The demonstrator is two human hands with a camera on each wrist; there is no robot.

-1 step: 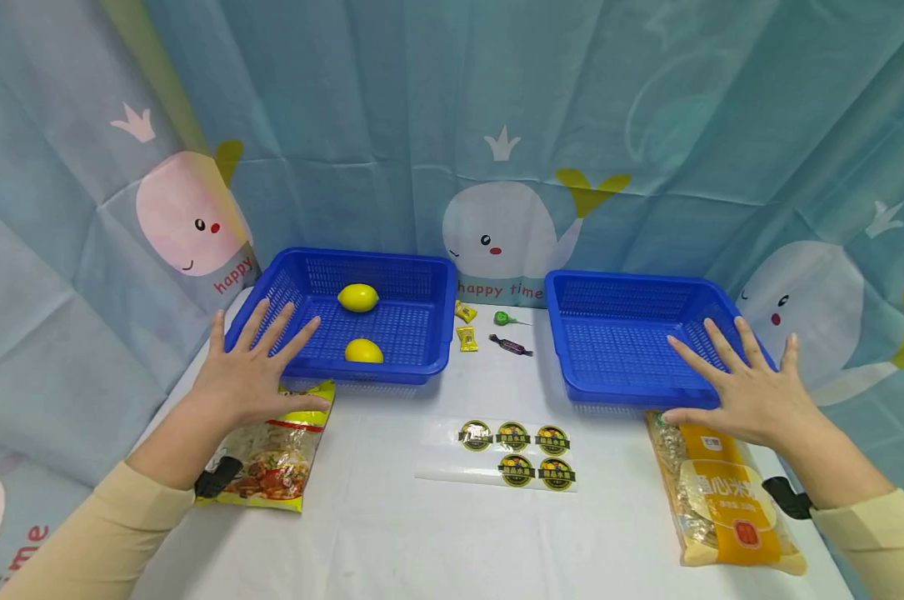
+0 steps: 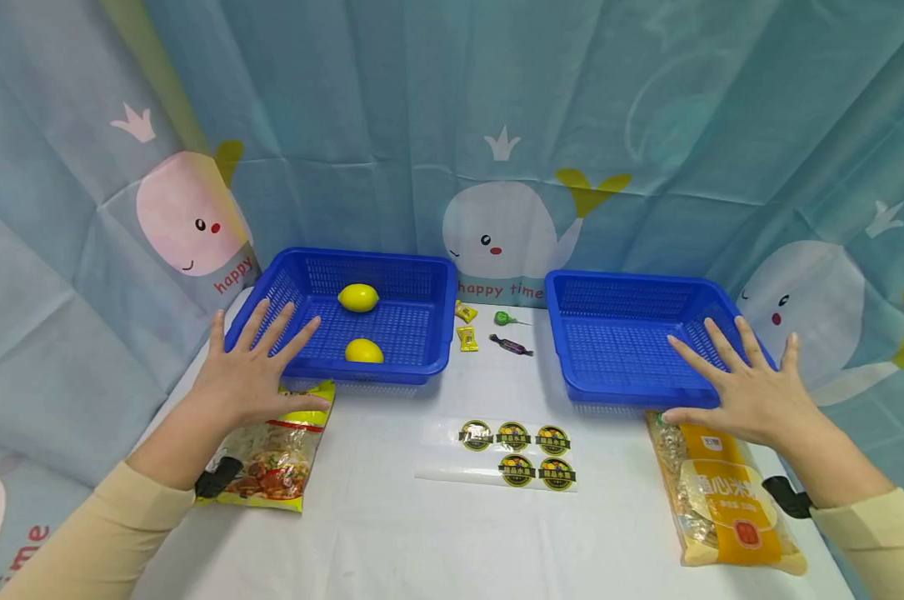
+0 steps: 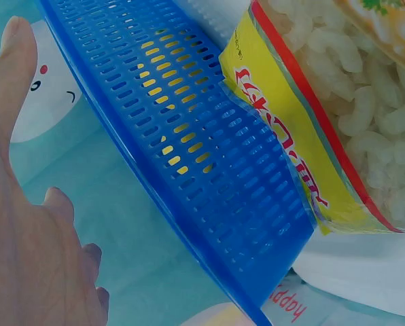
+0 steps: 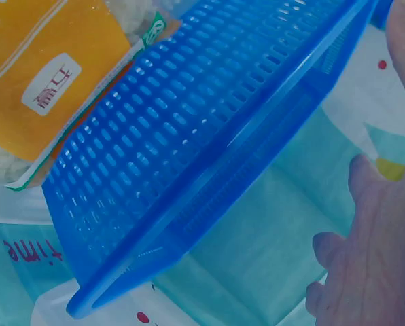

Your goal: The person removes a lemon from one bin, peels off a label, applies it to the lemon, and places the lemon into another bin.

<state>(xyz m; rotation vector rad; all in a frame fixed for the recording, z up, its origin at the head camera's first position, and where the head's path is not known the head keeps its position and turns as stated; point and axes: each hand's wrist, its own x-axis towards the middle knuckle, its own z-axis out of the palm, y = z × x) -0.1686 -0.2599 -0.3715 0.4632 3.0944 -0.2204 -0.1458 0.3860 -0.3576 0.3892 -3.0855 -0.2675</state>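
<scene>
My left hand (image 2: 245, 379) hovers with fingers spread at the near left corner of a blue basket (image 2: 452, 312), holding nothing. In that basket are two yellow lemons, one lemon (image 2: 357, 297) at the back and one lemon (image 2: 364, 351) partly behind the front wall. Under the left wrist lies a yellow-edged clear food bag (image 2: 275, 467); pale curved pieces show through it in the left wrist view. My right hand (image 2: 751, 400), also spread and bare of any object, is over the near right corner of a second blue basket (image 2: 616, 350), which holds nothing. An orange-and-clear food bag (image 2: 736, 508) lies below it.
Between the baskets lie two yellow wrapped candies (image 2: 467, 338), a green lollipop (image 2: 505, 318) and a purple wrapped candy (image 2: 511, 345). A sheet of round stickers (image 2: 513, 436) is on the white table (image 2: 437, 542). A blue-green curtain (image 2: 392, 100) hangs behind and at both sides.
</scene>
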